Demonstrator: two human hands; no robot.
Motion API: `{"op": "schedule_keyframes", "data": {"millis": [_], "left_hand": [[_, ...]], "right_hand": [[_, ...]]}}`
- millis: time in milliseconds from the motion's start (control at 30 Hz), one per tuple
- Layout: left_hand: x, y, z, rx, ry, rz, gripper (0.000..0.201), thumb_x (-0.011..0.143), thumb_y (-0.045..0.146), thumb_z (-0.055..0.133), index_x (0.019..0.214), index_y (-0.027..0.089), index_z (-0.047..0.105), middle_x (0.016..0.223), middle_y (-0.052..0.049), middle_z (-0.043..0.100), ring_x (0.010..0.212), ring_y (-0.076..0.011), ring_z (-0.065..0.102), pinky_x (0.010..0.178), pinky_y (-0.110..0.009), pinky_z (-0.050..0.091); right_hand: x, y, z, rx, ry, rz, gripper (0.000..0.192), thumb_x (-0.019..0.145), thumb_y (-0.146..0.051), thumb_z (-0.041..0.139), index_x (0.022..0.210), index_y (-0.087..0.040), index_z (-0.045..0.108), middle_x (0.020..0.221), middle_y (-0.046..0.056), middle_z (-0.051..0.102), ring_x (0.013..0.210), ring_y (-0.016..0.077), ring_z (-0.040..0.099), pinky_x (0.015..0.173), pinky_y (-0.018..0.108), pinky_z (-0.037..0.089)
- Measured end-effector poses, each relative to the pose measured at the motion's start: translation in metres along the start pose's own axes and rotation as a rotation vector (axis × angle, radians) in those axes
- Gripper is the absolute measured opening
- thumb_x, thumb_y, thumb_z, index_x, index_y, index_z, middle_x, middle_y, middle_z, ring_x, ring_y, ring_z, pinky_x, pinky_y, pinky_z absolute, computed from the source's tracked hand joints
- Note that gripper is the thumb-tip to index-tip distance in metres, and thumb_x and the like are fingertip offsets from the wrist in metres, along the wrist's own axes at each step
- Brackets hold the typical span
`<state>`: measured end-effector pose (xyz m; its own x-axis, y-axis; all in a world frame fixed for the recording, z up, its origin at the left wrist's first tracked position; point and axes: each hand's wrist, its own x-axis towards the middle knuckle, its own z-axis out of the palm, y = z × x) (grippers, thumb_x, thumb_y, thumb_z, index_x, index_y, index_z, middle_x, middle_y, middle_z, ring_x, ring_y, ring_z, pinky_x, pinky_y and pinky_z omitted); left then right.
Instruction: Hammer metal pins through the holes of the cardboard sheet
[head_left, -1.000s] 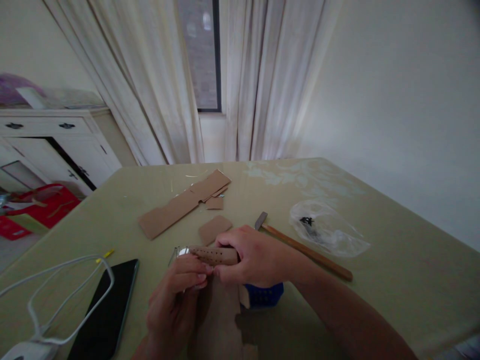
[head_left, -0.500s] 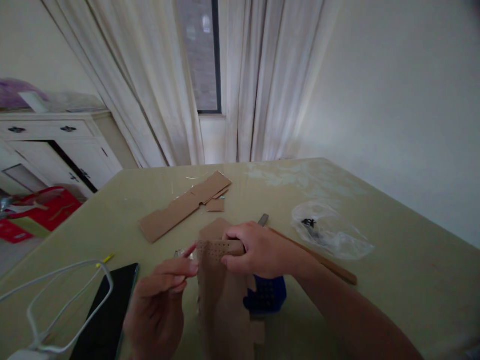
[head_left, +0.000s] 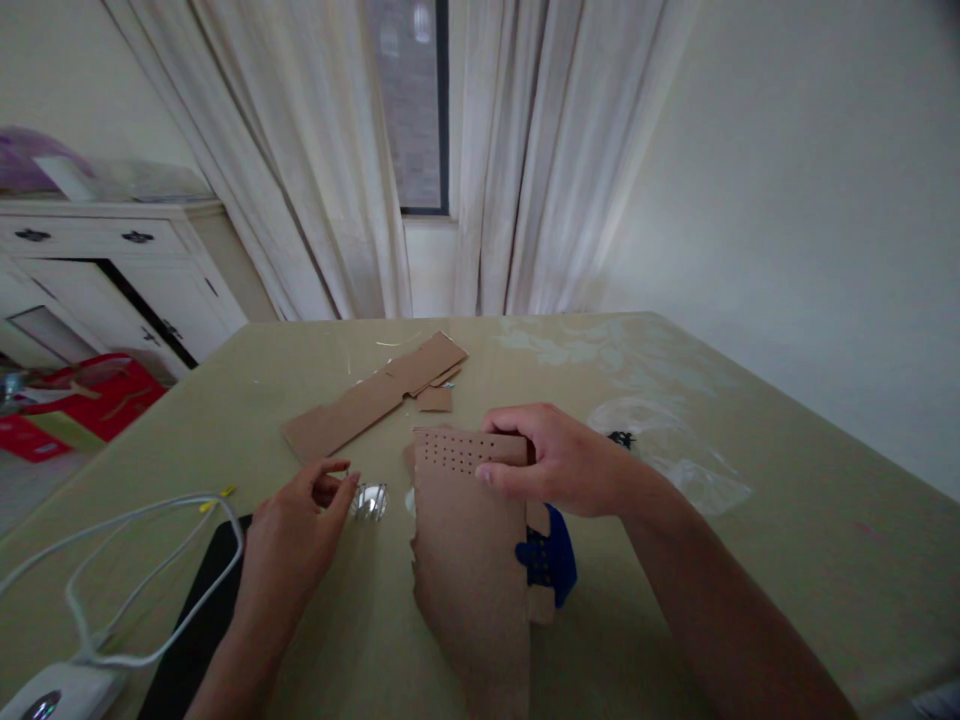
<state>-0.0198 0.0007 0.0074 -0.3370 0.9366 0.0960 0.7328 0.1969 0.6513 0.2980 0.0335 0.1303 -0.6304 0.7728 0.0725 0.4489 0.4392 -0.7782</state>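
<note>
My right hand (head_left: 559, 462) grips the top edge of a brown cardboard piece (head_left: 472, 560) with rows of small punched holes, holding it upright above the table. A blue perforated object (head_left: 553, 560) sits behind the cardboard's right edge. My left hand (head_left: 296, 535) is off the cardboard, fingers loosely curled, fingertips beside a small shiny metal object (head_left: 370, 501) on the table; whether it touches it is unclear.
A long cardboard strip (head_left: 371, 400) and a small scrap (head_left: 435, 399) lie further back. A clear plastic bag (head_left: 675, 455) with dark bits lies right. A black phone (head_left: 199, 620), white cable (head_left: 127, 570) and white device (head_left: 52, 690) lie at left. Cabinet (head_left: 112, 270) and curtains stand behind.
My right hand lifted the cardboard upright and moved it right. My left hand let go of it and moved left to the shiny metal object. The hammer is now hidden behind my right hand.
</note>
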Motion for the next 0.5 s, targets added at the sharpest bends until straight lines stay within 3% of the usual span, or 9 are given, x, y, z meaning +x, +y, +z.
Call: {"op": "schedule_keyframes", "data": {"millis": [200,367,500], "left_hand": [[-0.002,0.004,0.009,0.197,-0.102,-0.032,0.042,0.091,0.051,0.054,0.113,0.024,0.076,0.097,-0.008,0.085,0.103,-0.0337,0.079,0.09,-0.042,0.052],[-0.001,0.005,0.018,0.258,-0.178,-0.031,0.038,0.094,0.045,0.056,0.114,0.022,0.079,0.102,-0.011,0.085,0.103,-0.0338,0.078,0.086,-0.04,0.051],[0.0,0.001,0.025,0.299,-0.153,0.012,0.04,0.097,0.043,0.054,0.116,0.019,0.08,0.106,-0.013,0.084,0.104,-0.0335,0.078,0.088,-0.04,0.052]], "right_hand": [[-0.003,-0.001,-0.001,0.05,-0.063,-0.015,0.021,0.092,-0.036,0.076,0.087,-0.018,0.065,0.072,-0.006,0.052,0.064,0.0103,0.044,0.057,0.024,0.032],[-0.004,-0.004,-0.004,0.084,-0.112,-0.035,0.022,0.093,-0.038,0.076,0.09,-0.018,0.067,0.072,-0.005,0.054,0.065,0.0108,0.046,0.059,0.024,0.033],[-0.004,-0.006,-0.006,0.079,-0.128,-0.07,0.022,0.093,-0.036,0.078,0.089,-0.018,0.067,0.072,-0.006,0.056,0.065,0.0102,0.047,0.06,0.024,0.034]]}}
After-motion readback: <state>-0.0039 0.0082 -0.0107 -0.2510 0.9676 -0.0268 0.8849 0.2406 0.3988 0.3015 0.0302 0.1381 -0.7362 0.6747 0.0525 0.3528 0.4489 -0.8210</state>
